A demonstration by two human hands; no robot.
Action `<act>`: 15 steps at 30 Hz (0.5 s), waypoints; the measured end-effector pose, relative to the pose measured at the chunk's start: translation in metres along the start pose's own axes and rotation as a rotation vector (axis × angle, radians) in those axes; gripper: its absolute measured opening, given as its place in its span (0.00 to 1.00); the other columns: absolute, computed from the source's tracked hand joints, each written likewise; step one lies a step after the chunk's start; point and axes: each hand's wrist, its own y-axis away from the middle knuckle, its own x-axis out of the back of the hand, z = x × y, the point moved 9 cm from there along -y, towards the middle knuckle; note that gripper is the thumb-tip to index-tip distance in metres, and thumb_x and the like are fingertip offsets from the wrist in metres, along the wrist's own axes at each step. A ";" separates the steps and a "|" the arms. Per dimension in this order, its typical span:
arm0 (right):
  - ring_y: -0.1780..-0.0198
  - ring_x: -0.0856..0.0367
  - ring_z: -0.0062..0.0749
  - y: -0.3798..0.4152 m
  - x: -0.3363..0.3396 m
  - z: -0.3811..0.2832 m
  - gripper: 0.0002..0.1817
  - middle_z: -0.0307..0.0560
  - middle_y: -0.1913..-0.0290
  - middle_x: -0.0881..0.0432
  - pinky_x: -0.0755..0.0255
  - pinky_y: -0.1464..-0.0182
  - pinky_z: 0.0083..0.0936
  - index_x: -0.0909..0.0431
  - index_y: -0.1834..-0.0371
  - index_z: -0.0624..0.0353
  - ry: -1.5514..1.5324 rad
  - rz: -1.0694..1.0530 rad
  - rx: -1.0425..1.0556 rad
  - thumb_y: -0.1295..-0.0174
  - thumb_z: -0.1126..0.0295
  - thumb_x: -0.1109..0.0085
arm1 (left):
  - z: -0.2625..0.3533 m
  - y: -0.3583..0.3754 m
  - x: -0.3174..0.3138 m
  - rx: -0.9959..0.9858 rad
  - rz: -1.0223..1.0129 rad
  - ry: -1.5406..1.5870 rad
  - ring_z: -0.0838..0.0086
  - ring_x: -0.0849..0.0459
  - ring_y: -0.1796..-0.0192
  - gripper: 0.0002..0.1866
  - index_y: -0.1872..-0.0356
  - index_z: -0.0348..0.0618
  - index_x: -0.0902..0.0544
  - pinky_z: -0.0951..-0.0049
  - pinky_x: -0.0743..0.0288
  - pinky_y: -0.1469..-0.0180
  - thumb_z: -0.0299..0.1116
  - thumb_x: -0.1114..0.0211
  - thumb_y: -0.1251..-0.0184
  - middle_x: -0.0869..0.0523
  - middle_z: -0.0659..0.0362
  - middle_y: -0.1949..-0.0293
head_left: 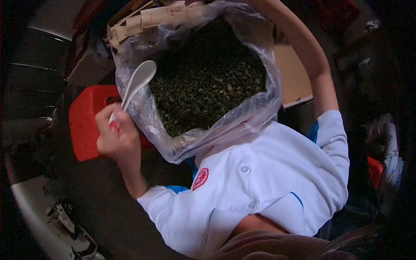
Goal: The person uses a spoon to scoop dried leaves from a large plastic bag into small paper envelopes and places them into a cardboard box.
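My left hand (116, 132) is closed around the handle of a white spoon (142, 74), with some red showing near the grip. The spoon's bowl points up and to the right, over the left rim of a clear plastic bag (167, 145). Dark green, dried-looking leaf bits (208, 82) fill the bag, which lines a cardboard box (162, 16). My right forearm (299, 34) reaches along the right side of the bag to the top edge of the picture, where the hand is cut off. Slight blur covers my left hand.
A red plastic object (84, 123), perhaps a stool, stands left of the bag. Flat brown cardboard (294, 73) lies to the right, beneath my right arm. Metal parts (65, 219) show at lower left. At far right are a red item (375, 171) and pale bundles (388, 143).
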 end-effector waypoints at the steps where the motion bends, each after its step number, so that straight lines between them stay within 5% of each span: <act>1: 0.64 0.22 0.27 0.004 0.004 -0.012 0.30 0.44 0.58 0.20 0.26 0.64 0.26 0.31 0.39 0.56 0.019 0.043 0.018 0.47 0.72 0.31 | 0.005 -0.005 -0.013 -0.066 -0.048 -0.004 0.69 0.21 0.82 0.04 0.66 0.40 0.23 0.72 0.28 0.79 0.29 0.40 0.36 0.20 0.55 0.78; 6: 0.53 0.22 0.27 0.039 0.023 -0.056 0.30 0.44 0.50 0.22 0.24 0.53 0.27 0.30 0.41 0.58 0.153 0.313 0.079 0.49 0.70 0.30 | 0.039 -0.024 -0.102 -0.388 -0.380 -0.178 0.59 0.19 0.82 0.09 0.72 0.41 0.30 0.64 0.28 0.80 0.32 0.43 0.34 0.21 0.52 0.83; 12: 0.44 0.25 0.30 0.079 0.029 -0.069 0.33 0.45 0.45 0.25 0.28 0.42 0.30 0.31 0.40 0.58 -0.082 0.420 0.046 0.52 0.72 0.28 | 0.036 -0.034 -0.142 -0.198 -0.506 0.194 0.51 0.20 0.77 0.10 0.73 0.37 0.30 0.56 0.28 0.77 0.32 0.46 0.33 0.21 0.43 0.81; 15: 0.44 0.25 0.30 0.090 0.027 -0.066 0.33 0.45 0.44 0.25 0.28 0.41 0.30 0.32 0.40 0.57 -0.142 0.444 0.027 0.52 0.75 0.29 | 0.034 -0.033 -0.138 -0.154 -0.484 0.253 0.55 0.19 0.80 0.11 0.72 0.34 0.28 0.57 0.28 0.77 0.32 0.46 0.33 0.22 0.44 0.83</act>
